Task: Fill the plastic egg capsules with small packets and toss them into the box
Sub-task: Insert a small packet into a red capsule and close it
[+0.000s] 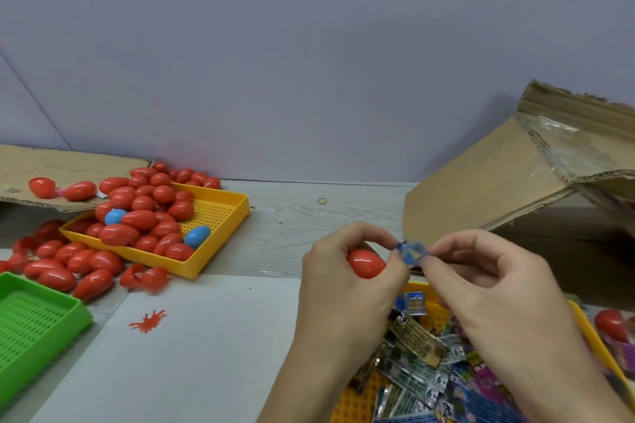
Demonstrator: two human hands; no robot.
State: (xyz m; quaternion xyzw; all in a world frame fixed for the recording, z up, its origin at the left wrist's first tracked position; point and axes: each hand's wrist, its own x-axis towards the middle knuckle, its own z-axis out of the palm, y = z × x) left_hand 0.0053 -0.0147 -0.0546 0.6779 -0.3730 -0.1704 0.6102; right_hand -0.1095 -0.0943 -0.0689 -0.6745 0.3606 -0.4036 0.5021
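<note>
Head view: a red egg capsule [366, 263] is gripped in the curled fingers of the left hand [347, 271], at about four o'clock from the frame's centre. A small blue packet [412, 252] is pinched between the thumb and fingertips of the right hand [494, 285], with the left thumb and forefinger also touching its other end. The packet is held just at two o'clock of the capsule.

The filling step is judged to be in hand: the packet is apparently being folded or readied for insertion. Whether the capsule is opened cannot be told, since its far side is hidden by the fingers.

More packets are heaped in a yellow tray [599, 343] at six o'clock of the hands. The cardboard box [488, 196] stands at one o'clock, its flap raised. Loose capsules are piled in another yellow tray [226, 213] at nine o'clock.

Next, the packet would need to be compacted, pushed inside, the halves pressed together, and the capsule tossed toward one o'clock.
</note>
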